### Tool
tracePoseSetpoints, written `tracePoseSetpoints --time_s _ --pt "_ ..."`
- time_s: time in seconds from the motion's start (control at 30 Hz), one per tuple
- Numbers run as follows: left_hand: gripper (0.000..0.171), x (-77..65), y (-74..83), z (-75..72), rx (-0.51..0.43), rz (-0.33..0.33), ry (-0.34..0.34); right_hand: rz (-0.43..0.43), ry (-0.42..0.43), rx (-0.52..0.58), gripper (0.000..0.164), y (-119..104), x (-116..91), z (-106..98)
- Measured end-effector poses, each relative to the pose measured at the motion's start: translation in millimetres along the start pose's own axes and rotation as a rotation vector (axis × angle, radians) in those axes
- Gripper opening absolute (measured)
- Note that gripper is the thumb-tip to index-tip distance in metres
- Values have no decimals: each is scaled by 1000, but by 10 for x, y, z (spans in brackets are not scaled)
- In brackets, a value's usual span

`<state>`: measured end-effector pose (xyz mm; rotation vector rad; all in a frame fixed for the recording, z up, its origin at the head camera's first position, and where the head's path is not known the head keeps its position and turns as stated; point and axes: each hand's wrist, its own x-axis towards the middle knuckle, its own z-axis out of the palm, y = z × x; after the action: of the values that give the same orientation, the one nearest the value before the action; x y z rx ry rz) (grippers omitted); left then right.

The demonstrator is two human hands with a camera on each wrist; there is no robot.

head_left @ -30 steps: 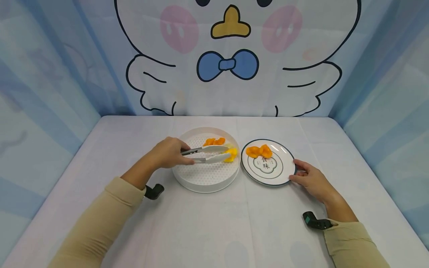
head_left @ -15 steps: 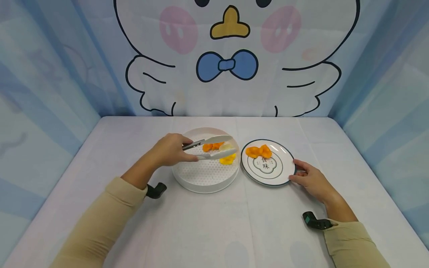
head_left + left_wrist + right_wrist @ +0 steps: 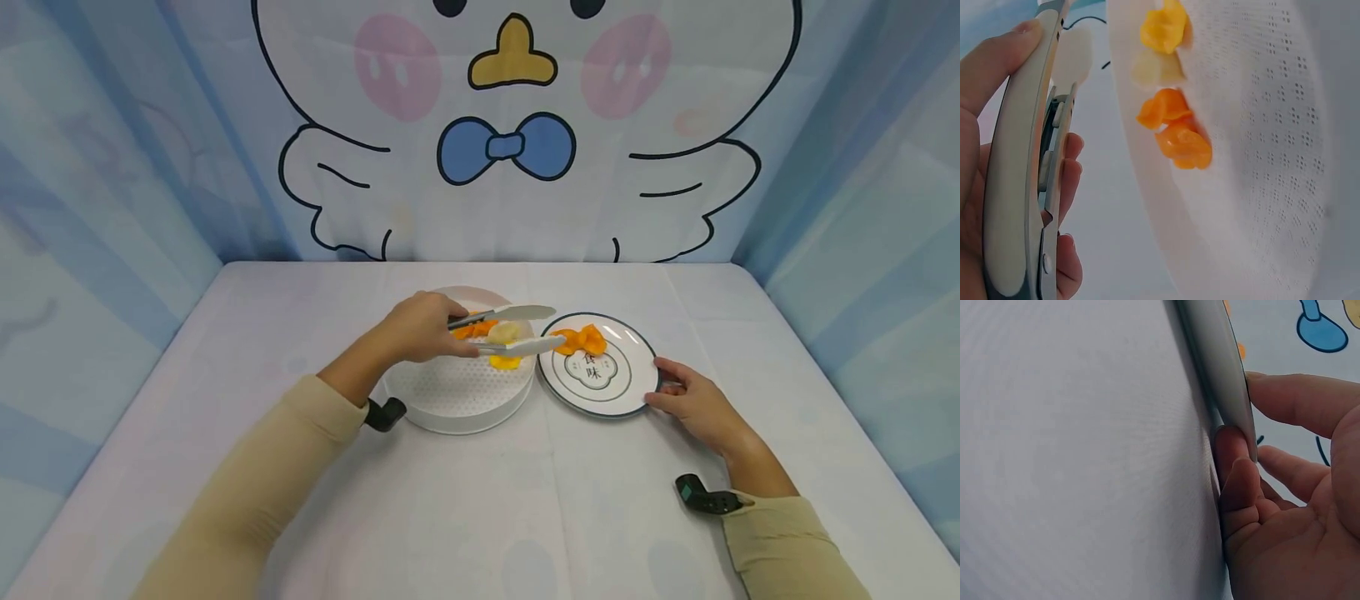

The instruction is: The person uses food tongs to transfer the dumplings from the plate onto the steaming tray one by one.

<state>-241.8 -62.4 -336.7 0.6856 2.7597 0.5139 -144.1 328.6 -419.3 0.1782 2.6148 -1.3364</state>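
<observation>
While the left hand [image 3: 427, 329] grips spread tongs [image 3: 522, 312] above the tray [image 3: 453, 393] and the right hand [image 3: 693, 404] pinches the plate [image 3: 633, 367], keeping the tongs level and squeezing lightly should suit the orange pieces [image 3: 593, 340] on that plate.

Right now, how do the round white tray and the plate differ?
Size: the tray looks wider and has a raised side wall; the plate is smaller and shallow.
Surface: the tray is perforated; the plate carries a printed emblem.
Contents: the tray holds orange pieces, a yellow piece and a pale piece; the plate shows only an orange cluster.
Shared: both round, mostly white.
</observation>
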Motion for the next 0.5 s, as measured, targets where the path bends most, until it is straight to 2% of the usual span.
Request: tracePoseSetpoints --time_s 0.23,0.5 --pt "63 125 173 40 71 29 1 0 2 3 79 10 12 10" --pt "52 252 315 66 132 27 -42 -7 6 -6 78 20 -5 9"
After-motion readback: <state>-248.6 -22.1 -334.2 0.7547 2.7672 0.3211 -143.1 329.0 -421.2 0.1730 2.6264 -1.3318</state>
